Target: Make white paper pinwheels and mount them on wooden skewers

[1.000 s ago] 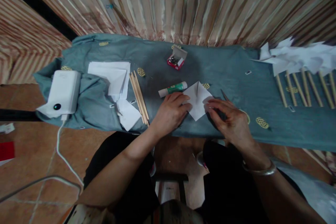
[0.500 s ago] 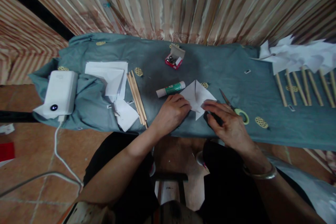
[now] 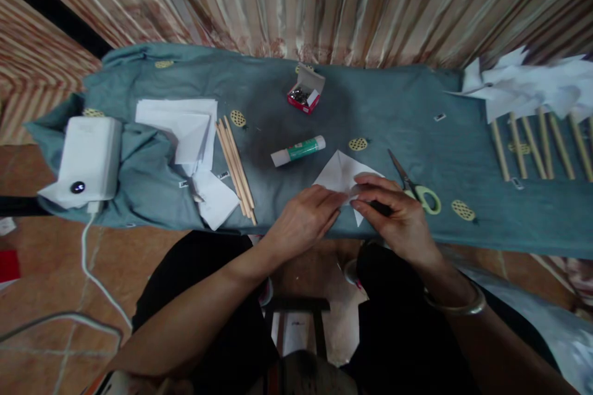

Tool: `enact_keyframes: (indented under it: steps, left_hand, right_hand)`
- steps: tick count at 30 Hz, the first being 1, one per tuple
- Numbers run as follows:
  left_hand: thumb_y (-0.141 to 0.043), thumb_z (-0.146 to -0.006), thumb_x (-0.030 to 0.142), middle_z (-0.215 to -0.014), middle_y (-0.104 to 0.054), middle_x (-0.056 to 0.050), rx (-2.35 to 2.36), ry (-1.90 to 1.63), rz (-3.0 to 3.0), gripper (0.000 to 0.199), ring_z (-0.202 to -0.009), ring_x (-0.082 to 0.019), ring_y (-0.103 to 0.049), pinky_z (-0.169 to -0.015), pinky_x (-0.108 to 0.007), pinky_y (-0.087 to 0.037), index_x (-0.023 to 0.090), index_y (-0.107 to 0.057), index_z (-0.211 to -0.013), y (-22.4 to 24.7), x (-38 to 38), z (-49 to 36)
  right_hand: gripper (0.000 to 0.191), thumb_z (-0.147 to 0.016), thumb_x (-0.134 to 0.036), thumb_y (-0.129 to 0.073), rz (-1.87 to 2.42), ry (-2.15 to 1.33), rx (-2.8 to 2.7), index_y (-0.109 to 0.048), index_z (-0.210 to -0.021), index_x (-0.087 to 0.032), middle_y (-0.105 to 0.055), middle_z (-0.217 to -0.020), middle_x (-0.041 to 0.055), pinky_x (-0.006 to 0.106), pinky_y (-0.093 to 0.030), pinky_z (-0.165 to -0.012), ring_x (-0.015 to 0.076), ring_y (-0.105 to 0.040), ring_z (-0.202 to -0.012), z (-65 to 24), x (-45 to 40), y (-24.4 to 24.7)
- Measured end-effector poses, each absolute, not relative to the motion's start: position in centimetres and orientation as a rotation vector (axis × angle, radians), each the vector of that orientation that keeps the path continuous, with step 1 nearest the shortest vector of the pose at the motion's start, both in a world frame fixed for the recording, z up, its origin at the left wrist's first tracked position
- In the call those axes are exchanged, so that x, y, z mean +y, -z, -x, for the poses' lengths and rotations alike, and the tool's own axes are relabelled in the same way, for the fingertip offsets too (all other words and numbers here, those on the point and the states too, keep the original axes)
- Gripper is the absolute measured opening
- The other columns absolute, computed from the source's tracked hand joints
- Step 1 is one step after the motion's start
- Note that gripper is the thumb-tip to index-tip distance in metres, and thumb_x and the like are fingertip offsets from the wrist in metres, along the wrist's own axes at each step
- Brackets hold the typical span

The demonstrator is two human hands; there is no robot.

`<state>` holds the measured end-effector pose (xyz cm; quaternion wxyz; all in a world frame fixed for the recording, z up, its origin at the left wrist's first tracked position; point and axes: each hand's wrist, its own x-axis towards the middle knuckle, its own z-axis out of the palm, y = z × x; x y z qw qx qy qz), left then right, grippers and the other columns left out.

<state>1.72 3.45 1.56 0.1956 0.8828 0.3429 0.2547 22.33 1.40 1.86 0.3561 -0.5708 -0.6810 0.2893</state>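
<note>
A white paper piece with slits cut in it [image 3: 337, 171] lies near the table's front edge, between my hands. My left hand [image 3: 309, 215] closes on its near left part, fingertips at the paper's middle. With thumb and forefinger, my right hand [image 3: 397, 211] pinches a paper flap close to the centre. Fingers cover much of the near side, so the exact fold is hidden. Beyond the paper lies a green and white glue stick [image 3: 301, 150]. Scissors with light green handles [image 3: 419, 192] rest just right of my right hand.
Farther back stands an open red box of small metal pins [image 3: 303, 96]. Wooden sticks [image 3: 235, 170], white paper sheets [image 3: 173, 111] and a white power bank [image 3: 89, 157] with a cable lie left. Paper pinwheels on sticks [image 3: 537, 89] line the right end of the cloth-covered table [image 3: 398, 111].
My hands have come together over the paper's middle. The right thumb and forefinger now pinch a flap, and the paper sits slightly nearer to me. The view has shifted a little.
</note>
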Motion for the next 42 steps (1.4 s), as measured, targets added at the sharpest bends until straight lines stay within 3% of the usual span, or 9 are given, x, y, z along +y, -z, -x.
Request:
enact_keyframes:
  steps: [6, 26, 42]
  left_hand:
    - [-0.047, -0.098, 0.016, -0.105, -0.069, -0.008, 0.866, -0.709, -2.518, 0.021, -0.098, -0.018, -0.063, -0.086, -0.034, -0.058, 0.014, -0.062, -0.113, -1.3, 3.3, -1.6]
    - [-0.049, -0.097, 0.016, -0.105, -0.07, -0.011, 0.909, -0.851, -2.335, 0.021, -0.095, -0.016, -0.069, -0.084, -0.028, -0.059, 0.01, -0.068, -0.103, -1.2, 3.9, -2.4]
    - [-0.048, -0.096, 0.019, -0.098, -0.07, -0.009, 0.96, -0.758, -2.354, 0.023, -0.094, -0.018, -0.066, -0.083, -0.031, -0.056, 0.012, -0.07, -0.095, -1.1, 4.0, -2.6]
  right_hand:
    - [0.004, -0.085, -0.024, -0.068, 1.5, -0.616, -1.797, -0.072, -0.083, -0.023, -0.071, -0.112, 0.0075, 0.045, -0.051, -0.098, 0.0241, -0.065, -0.109, -21.5, 1.5, -2.1]
    - [0.006, -0.085, -0.022, -0.066, 1.541, -0.594, -1.794, -0.07, -0.081, -0.024, -0.071, -0.114, 0.0069, 0.048, -0.052, -0.098, 0.0252, -0.065, -0.109, -21.4, 0.9, -2.4]
    - [0.005, -0.087, -0.024, -0.066, 1.548, -0.487, -1.868, -0.069, -0.083, -0.025, -0.071, -0.115, 0.0079, 0.048, -0.052, -0.096, 0.0271, -0.066, -0.111, -21.3, 0.8, -2.5]
